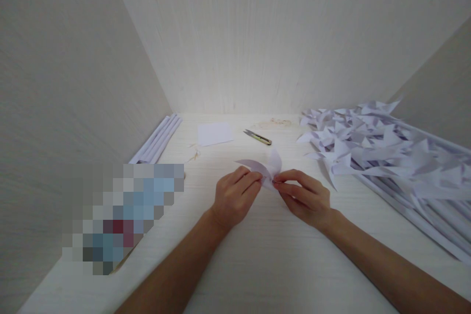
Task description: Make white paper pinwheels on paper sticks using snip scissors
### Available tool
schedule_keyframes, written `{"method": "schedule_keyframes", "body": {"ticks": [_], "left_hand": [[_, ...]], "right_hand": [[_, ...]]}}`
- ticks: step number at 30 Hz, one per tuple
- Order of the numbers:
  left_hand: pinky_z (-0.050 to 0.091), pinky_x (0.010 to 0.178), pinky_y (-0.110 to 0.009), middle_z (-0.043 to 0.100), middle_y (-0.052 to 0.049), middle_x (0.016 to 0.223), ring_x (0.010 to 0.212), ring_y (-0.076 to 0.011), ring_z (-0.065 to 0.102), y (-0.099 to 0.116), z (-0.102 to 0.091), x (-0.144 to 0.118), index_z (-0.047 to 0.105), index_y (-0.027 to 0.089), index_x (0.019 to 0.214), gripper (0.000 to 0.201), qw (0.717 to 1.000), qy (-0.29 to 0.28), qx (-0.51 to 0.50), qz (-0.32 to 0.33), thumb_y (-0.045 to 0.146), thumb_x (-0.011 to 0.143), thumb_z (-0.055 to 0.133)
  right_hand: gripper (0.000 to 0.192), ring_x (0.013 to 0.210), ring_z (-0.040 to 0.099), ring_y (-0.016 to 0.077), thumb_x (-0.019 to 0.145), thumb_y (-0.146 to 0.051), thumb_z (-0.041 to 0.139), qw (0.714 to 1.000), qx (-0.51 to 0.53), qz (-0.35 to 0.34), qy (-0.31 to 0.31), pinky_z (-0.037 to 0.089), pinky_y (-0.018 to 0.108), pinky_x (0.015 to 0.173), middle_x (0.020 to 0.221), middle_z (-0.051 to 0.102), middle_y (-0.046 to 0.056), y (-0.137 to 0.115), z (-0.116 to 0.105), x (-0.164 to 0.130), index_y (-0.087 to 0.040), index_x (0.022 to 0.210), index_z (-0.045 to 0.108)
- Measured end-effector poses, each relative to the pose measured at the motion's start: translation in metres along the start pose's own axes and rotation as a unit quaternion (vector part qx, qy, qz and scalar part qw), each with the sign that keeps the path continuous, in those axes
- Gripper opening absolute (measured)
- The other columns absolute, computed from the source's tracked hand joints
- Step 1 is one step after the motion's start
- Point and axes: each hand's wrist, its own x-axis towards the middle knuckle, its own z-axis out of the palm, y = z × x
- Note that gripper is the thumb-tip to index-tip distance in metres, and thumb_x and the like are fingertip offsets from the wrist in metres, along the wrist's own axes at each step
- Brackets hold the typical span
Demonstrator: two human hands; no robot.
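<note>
A small folded white paper piece [265, 167] with pointed flaps sits just above the pale wooden table [265, 255] at its middle. My left hand [235, 198] pinches its left side with thumb and fingers. My right hand [305, 196] pinches its right side, fingertips almost meeting those of the left hand. Both forearms reach in from the bottom edge.
A big heap of folded white paper shapes [371, 147] covers the right side. A flat white sheet [215, 133] and small thread snips [257, 137] lie further back. Rolled paper sheets [158, 142] lean along the left wall. A blurred patch is at the left.
</note>
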Motion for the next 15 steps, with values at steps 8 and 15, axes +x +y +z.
{"method": "schedule_keyframes", "body": {"ticks": [8,15], "left_hand": [[0.042,0.054,-0.024,0.066,-0.005,0.078,0.068,-0.0122,0.052,0.0001,-0.0017,0.001,0.056,0.012,0.067,0.006,1.0,0.008,0.001,0.007,0.007,0.071,0.055],[0.042,0.056,-0.024,0.065,-0.004,0.079,0.068,-0.0118,0.051,0.0007,0.0003,-0.0015,0.054,0.013,0.067,0.008,1.0,0.011,-0.014,-0.002,0.006,0.07,0.056]], "right_hand": [[0.018,0.07,0.059,0.0131,0.07,0.0,0.052,1.0,-0.006,0.004,-0.006,0.05,0.022,0.056,0.078,0.061,0.01,-0.0004,-0.0008,0.0003,-0.014,0.077,0.059],[0.017,0.069,0.059,0.013,0.07,0.0,0.053,1.0,-0.01,-0.001,0.001,0.051,0.022,0.056,0.077,0.061,0.009,-0.0016,-0.0009,0.0012,-0.015,0.077,0.059]]}}
